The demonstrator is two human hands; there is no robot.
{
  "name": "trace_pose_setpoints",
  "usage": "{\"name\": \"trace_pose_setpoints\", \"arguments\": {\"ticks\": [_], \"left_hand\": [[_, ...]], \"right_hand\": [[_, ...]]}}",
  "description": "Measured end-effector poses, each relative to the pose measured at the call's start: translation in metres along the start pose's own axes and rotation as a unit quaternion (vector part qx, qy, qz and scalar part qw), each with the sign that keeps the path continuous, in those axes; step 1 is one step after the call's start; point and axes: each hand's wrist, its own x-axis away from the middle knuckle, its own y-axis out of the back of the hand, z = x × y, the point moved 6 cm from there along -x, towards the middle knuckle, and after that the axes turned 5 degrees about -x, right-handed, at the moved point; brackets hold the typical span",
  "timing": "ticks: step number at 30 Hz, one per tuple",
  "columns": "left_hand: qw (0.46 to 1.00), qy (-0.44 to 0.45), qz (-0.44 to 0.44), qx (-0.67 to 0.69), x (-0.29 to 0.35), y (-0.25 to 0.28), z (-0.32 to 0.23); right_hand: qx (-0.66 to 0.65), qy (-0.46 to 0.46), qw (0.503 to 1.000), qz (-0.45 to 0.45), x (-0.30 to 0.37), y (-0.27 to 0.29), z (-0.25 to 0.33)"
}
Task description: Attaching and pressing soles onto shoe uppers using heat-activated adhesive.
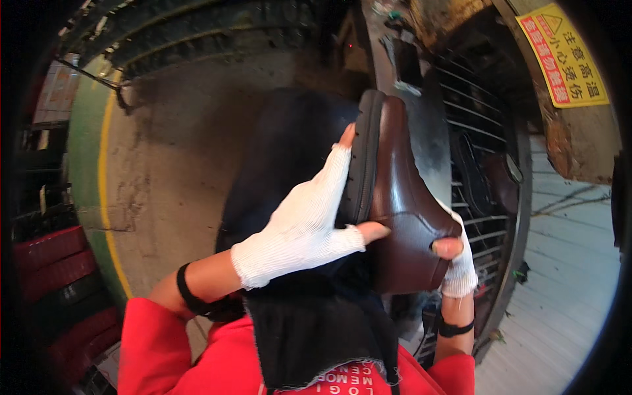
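A dark brown leather boot (405, 178) with a black ridged sole (365, 164) is in front of me, its toe pointing away and its sole turned to the left. My left hand (303, 224), in a white fingerless knit glove, presses along the sole, with the thumb lapping onto the leather near the heel. On the other side, my right hand (459, 257) grips the boot's ankle part; its thumb shows on the leather and its other fingers are hidden behind. A black cloth (316, 339) hangs over my front below the boot.
To the right, a wire rack (473, 97) with metal bars holds a black-soled shoe (473, 174) and a brown one (505, 181). A yellow warning sign (559, 59) is at the upper right. Red crates (56, 253) are stacked at the left, beside a yellow floor line (105, 204).
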Motion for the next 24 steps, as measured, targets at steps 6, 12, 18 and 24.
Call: {"name": "trace_pose_setpoints", "arguments": {"ticks": [6, 12, 18, 24], "left_hand": [[0.982, 0.120, 0.000, 0.142, 0.018, -0.015, -0.007], [0.978, 0.030, 0.072, 0.194, -0.049, 0.040, -0.022], [0.894, -0.329, 0.135, -0.273, -0.003, 0.043, 0.008], [0.941, -0.186, 0.190, -0.209, 0.008, 0.039, 0.063]], "right_hand": [[0.060, 0.066, 0.995, -0.039, -0.001, -0.007, 0.006], [0.200, 0.241, 0.945, -0.095, 0.010, -0.056, -0.024], [-0.006, 0.243, 0.969, 0.034, -0.083, -0.049, -0.022], [0.170, 0.137, 0.974, -0.064, -0.120, -0.065, -0.013]]}}
